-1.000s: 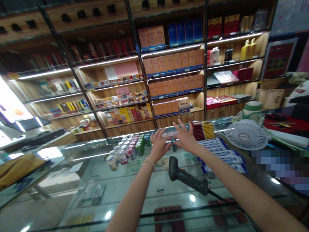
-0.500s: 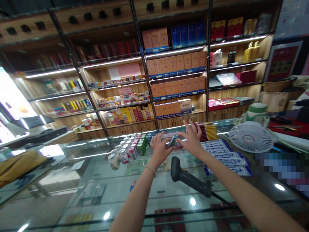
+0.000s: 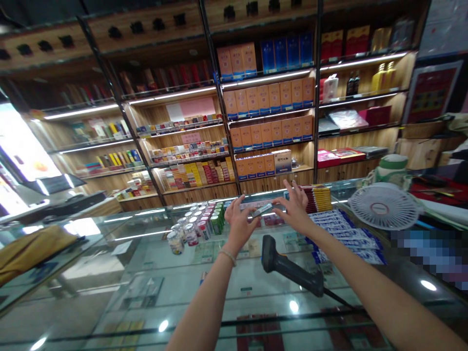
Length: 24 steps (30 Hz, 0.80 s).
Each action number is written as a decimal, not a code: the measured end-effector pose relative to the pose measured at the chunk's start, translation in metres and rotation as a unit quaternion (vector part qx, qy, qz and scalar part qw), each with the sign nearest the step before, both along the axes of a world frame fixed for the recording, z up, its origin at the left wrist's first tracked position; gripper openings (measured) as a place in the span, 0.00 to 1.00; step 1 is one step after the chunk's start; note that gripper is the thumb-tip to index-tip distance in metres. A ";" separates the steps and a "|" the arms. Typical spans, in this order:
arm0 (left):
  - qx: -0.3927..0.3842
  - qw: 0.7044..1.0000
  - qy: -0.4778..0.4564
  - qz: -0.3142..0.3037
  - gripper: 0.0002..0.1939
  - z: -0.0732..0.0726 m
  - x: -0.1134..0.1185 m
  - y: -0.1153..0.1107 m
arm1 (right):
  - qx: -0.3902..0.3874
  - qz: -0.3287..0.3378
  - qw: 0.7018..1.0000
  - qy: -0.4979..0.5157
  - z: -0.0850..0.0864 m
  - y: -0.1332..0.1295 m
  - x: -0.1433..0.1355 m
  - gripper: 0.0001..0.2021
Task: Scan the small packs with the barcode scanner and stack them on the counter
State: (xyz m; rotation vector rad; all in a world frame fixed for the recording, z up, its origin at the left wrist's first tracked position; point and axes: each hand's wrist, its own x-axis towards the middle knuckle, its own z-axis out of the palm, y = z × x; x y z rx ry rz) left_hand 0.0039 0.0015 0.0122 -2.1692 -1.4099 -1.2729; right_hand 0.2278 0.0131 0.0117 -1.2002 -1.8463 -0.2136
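A small slim pack [image 3: 262,210], pale with a green-blue edge, is held above the glass counter between my two hands. My left hand [image 3: 238,220] pinches its left end with thumb and finger, the other fingers raised. At its right end are the thumb and fingertips of my right hand [image 3: 294,208]. Printing on the pack is too small to read. Below the hands a black barcode scanner [image 3: 292,270] lies on the counter, its cable trailing right. Rows of small round tubs [image 3: 191,234] and green packs [image 3: 217,220] stand left of my left hand.
Blue-and-white packets [image 3: 347,239] and stacked red and yellow packs [image 3: 318,199] lie beside my right forearm. A white fan [image 3: 383,207] and a green-lidded jug [image 3: 393,168] stand farther right. Shelves with boxed goods [image 3: 268,100] line the wall behind the glass counter [image 3: 175,287].
The small pack has turned between my fingers, from a tilted bluish face to a long, flatter pale side. Both hands stay in nearly the same place. The view has shifted slightly.
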 end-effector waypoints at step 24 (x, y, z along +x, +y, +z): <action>0.045 0.998 0.031 0.015 0.10 -0.001 -0.007 -0.010 | 0.033 -0.092 0.983 -0.153 0.016 -0.030 0.000 0.19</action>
